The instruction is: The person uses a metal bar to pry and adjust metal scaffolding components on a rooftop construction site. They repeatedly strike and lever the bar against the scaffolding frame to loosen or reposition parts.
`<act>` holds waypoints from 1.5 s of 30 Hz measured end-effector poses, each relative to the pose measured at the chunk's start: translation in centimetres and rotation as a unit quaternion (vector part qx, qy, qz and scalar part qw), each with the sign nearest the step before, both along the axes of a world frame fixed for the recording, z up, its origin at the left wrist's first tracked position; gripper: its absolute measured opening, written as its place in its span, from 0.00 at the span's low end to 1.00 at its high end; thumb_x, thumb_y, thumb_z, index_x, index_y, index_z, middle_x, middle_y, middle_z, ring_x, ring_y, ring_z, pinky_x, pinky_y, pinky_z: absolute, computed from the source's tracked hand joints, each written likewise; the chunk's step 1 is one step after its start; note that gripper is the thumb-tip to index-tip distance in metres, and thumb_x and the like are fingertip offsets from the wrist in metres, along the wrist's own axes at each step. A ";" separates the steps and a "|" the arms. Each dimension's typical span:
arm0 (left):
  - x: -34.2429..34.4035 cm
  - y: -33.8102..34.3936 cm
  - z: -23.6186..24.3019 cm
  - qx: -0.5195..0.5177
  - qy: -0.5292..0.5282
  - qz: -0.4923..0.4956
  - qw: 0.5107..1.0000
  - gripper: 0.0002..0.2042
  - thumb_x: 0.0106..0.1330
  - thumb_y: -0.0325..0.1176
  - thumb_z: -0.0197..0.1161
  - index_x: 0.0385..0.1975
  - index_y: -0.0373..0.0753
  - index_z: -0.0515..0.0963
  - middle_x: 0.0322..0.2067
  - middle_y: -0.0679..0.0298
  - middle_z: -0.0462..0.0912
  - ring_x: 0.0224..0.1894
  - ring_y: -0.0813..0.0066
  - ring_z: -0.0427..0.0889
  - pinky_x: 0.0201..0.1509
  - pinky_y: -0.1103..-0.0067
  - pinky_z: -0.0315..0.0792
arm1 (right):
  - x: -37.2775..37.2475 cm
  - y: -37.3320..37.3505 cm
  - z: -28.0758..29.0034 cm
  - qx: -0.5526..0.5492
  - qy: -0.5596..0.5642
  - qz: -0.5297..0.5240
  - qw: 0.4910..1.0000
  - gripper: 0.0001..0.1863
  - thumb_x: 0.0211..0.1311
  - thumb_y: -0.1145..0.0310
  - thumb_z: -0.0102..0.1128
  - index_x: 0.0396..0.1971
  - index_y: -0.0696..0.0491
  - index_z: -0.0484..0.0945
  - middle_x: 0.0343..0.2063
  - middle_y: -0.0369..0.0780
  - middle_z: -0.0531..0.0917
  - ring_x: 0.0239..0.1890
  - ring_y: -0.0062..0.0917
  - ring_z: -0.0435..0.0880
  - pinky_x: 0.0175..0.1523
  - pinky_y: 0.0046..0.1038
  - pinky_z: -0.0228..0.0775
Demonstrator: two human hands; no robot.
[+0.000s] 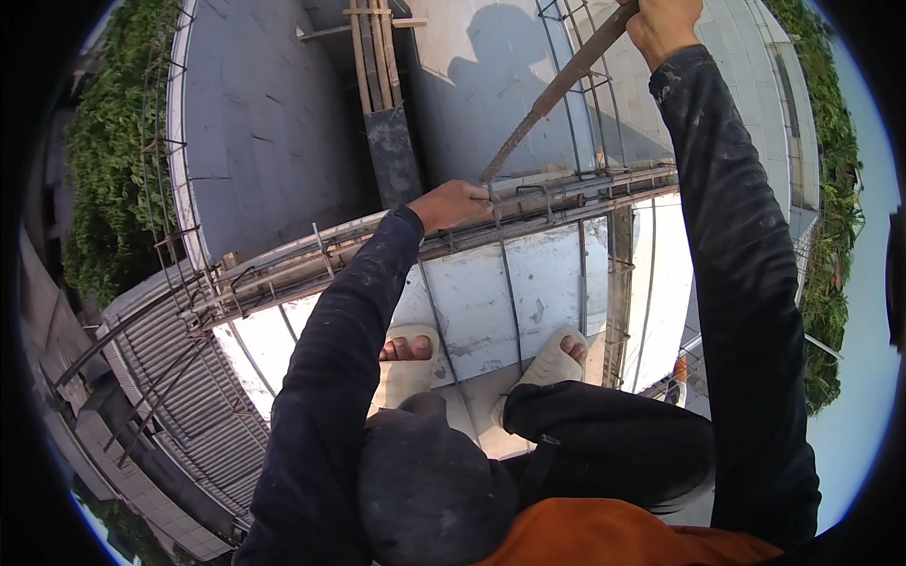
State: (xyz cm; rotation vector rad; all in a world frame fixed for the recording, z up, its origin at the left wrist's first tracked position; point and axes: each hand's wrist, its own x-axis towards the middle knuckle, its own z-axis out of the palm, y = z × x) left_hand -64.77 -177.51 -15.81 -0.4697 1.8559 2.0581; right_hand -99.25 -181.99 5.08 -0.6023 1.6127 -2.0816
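Two hands work a rusty steel bar over a bundle of rebar on a rooftop edge.

The right hand (663,24), fingers closed around its upper end, holds the long bending bar (557,90), which slants down to the rebar cage (528,209). The left hand (455,205) rests on that cage, fingers curled over the rods beside the bar's lower tip. The bar looks heavy, stiff and rough with rust, best gripped high for leverage. No containers show. Two sandalled feet (408,363) stand on the concrete ledge (472,302).
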 end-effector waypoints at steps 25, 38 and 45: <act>-0.7 -0.4 -2.6 0.056 -0.051 0.017 0.997 0.23 0.65 0.43 0.70 0.55 0.34 0.84 0.57 0.53 0.82 0.60 0.60 0.77 0.65 0.70 0.68 | 8.2 14.2 4.7 -0.111 -0.013 0.075 0.991 0.17 0.78 0.49 0.55 0.36 0.48 0.72 0.23 0.30 0.70 0.24 0.18 0.71 0.33 0.26 0.72; 0.1 -0.9 -2.6 0.023 -0.062 0.012 0.998 0.24 0.66 0.45 0.69 0.56 0.33 0.83 0.57 0.51 0.83 0.64 0.60 0.75 0.70 0.73 0.63 | 21.5 26.3 11.4 0.096 0.143 0.110 0.979 0.16 0.80 0.58 0.52 0.32 0.51 0.68 0.29 0.38 0.76 0.39 0.32 0.81 0.59 0.50 0.72; 0.1 -1.3 0.0 0.025 -0.056 -0.021 0.998 0.21 0.70 0.43 0.65 0.57 0.35 0.83 0.57 0.57 0.84 0.64 0.66 0.76 0.72 0.76 0.61 | 22.3 36.9 10.0 0.247 0.168 0.079 0.951 0.22 0.75 0.50 0.59 0.33 0.55 0.73 0.42 0.50 0.86 0.53 0.44 0.84 0.62 0.53 0.72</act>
